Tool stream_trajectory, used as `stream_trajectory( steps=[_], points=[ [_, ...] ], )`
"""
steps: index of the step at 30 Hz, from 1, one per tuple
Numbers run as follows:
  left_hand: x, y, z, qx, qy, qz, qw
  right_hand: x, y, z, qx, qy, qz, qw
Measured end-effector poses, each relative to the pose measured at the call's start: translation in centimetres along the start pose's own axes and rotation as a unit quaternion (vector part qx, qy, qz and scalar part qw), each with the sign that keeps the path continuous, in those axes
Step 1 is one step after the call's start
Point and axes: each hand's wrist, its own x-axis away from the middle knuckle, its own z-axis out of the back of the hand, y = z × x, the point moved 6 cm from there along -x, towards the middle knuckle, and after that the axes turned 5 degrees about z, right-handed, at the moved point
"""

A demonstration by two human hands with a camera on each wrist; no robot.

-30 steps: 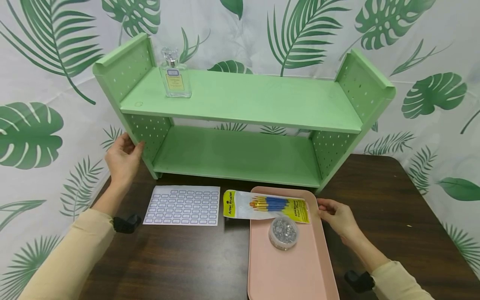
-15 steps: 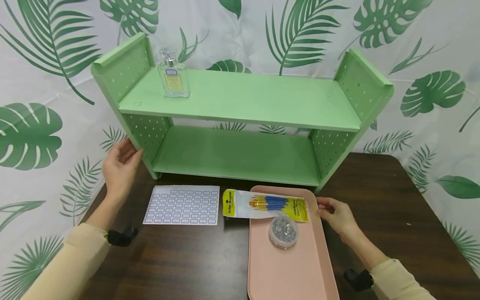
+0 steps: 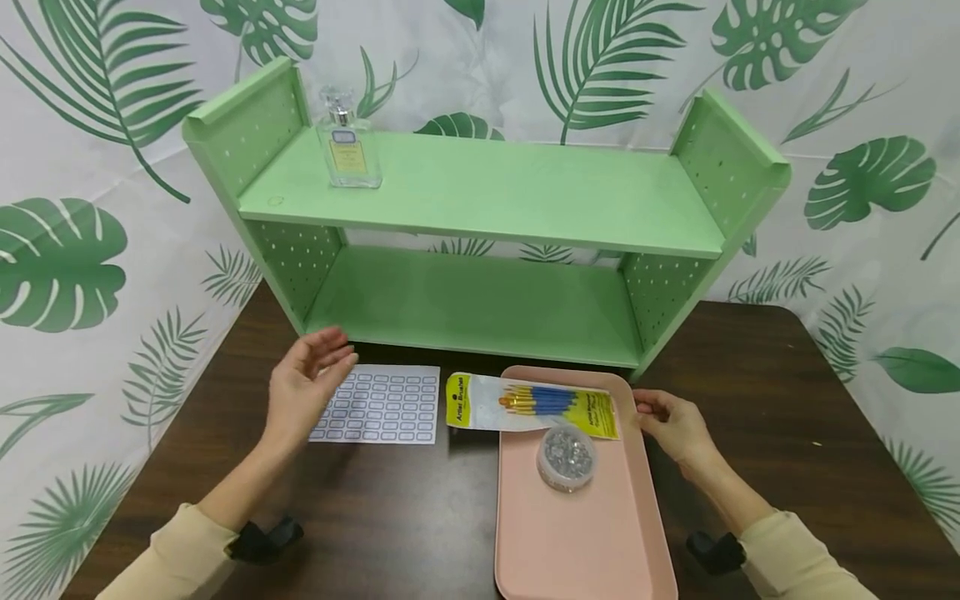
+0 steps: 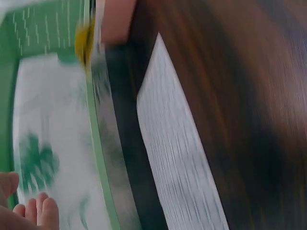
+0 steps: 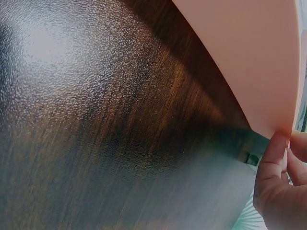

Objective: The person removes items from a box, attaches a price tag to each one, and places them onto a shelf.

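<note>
My left hand (image 3: 303, 387) hangs in the air over the left part of a sheet of small labels (image 3: 397, 404), holding nothing, its fingers loosely bent. Fingertips (image 4: 48, 211) of that hand show at the lower left of the blurred left wrist view. With thumb and fingers, my right hand (image 3: 678, 429) pinches the rim of a pink tray (image 3: 573, 542) near its far right corner; the right wrist view shows the thumb (image 5: 274, 155) against the tray wall. A pack of artist brushes (image 3: 536, 404) lies across the tray's far end, its left end sticking out. Nearer sits a round clear tub (image 3: 567, 458) of silvery bits.
Behind the sheet and tray stands a green two-tier shelf (image 3: 480, 192) with perforated sides. A glass perfume bottle (image 3: 351, 154) with a small label stands on its upper tier at the left. A dark wooden table (image 3: 390, 525) bears everything, before a leaf-patterned backdrop (image 3: 862, 275).
My left hand has left the shelf's left side and moved right and nearer, over the label sheet. The right hand stays at the tray rim.
</note>
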Motion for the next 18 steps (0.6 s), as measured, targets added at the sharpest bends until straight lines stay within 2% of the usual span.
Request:
stream_trajectory(
  steps=[2,4,6,10,14,18],
  points=[
    [1.1,0.2,-2.5,0.003,-0.061,0.008,0.9981,0.1,0.0,0.0,0.000,0.002,0.000,1.0000],
    [2.3,0.3,-5.1,0.001,-0.117,0.015,0.9930,0.2,-0.1,0.0,-0.002,0.002,0.001,1.0000],
    [3.5,0.4,-7.6,0.008,-0.169,0.028,0.9851,0.2,-0.1,0.0,-0.003,0.001,0.002,1.0000],
    [5.5,0.2,-12.2,0.014,-0.259,0.058,0.9639,0.1,-0.1,0.2,-0.002,0.002,0.003,1.0000],
    [6.9,-0.2,-15.3,-0.007,-0.320,0.053,0.9459,0.1,-0.1,0.3,-0.005,0.006,0.006,1.0000],
    [7.7,-0.5,-17.3,-0.035,-0.355,0.037,0.9336,0.2,-0.3,0.2,-0.007,0.006,0.008,0.9999]
  ],
)
